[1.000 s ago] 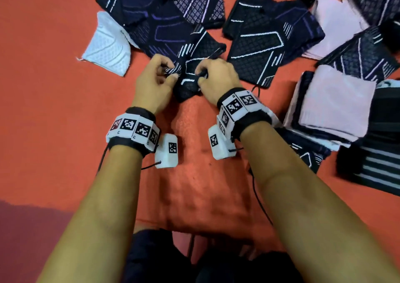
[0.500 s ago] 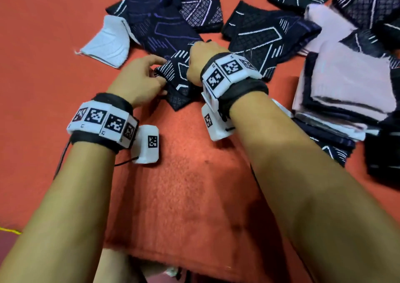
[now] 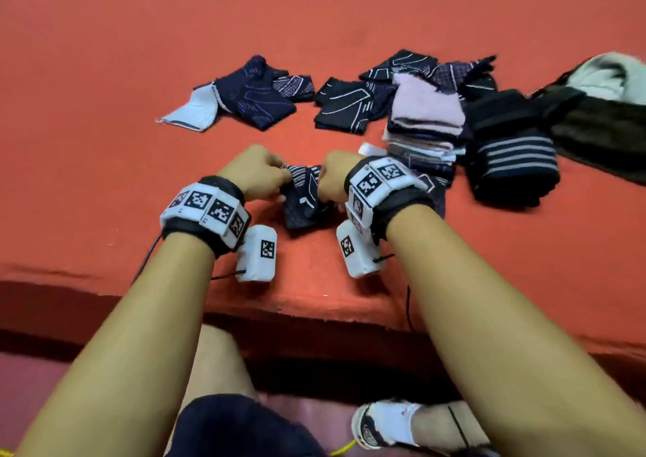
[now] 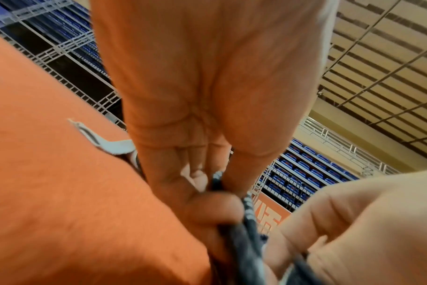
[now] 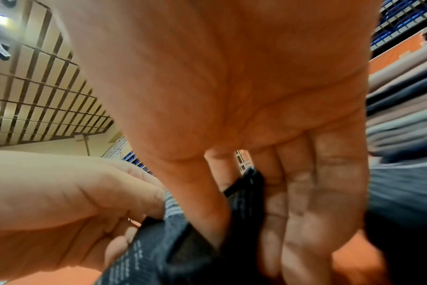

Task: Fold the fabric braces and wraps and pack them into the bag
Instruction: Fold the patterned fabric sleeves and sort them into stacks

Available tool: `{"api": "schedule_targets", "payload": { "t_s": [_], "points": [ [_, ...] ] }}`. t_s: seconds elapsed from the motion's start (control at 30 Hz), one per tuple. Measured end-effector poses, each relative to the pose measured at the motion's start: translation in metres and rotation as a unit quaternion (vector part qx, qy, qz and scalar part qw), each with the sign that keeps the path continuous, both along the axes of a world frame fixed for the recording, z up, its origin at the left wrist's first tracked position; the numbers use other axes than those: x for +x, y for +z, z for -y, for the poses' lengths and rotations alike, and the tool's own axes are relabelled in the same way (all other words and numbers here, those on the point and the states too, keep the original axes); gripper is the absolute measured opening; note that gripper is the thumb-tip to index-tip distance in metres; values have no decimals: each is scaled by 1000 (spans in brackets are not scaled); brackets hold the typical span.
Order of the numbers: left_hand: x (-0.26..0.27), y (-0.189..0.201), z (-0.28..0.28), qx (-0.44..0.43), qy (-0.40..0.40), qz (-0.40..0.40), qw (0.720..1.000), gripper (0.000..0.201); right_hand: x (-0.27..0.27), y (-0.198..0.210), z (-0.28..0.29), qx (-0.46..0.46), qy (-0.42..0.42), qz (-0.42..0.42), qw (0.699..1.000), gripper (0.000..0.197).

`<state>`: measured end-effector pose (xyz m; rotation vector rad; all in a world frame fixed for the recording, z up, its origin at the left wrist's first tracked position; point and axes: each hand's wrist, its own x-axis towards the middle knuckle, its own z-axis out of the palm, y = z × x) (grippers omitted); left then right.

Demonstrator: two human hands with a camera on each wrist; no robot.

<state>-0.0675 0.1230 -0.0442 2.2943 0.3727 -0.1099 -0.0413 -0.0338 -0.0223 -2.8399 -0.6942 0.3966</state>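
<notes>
My left hand (image 3: 257,173) and right hand (image 3: 334,180) pinch opposite top edges of a dark patterned brace (image 3: 302,194), holding it just above the orange mat (image 3: 105,72) near its front edge. To the right sits a stack (image 3: 424,131) of folded pieces; more braces (image 3: 255,98) lie loose behind.

You're pinching a dark knit brace (image 3: 301,194), matt stretchy cloth with woven white lines, left hand (image 3: 253,173) and right hand (image 3: 332,180) on its top edge. Under it an orange mat (image 3: 105,72), fuzzy napped fabric, matt. At 1 o'clock a folded stack (image 3: 424,121) of soft pale pink and navy cloth; at 2 o'clock a ribbed black wrap (image 3: 512,156), grey stripes. Wrist bands (image 3: 206,208) look like smooth white plastic on black fabric straps
</notes>
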Motion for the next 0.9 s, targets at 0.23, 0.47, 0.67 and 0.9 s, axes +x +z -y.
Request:
{"api": "schedule_targets", "payload": {
  "t_s": [0.23, 0.47, 0.67, 0.9],
  "points": [
    [-47, -10, 43, -93, -5, 11, 996, 20, -33, -19, 60, 93, -61, -42, 993, 20],
    [-62, -38, 85, -232, 22, 120, 965, 15, -70, -34, 98, 195, -75, -9, 978, 17],
    [-76, -47, 68, -245, -1, 163, 956, 15, -93, -38, 115, 273, -50, 22, 960, 20],
    [-94, -48, 28, -301, 35, 192, 933, 14, -99, -55, 84, 254, -11, 11, 967, 38]
  ]
}}
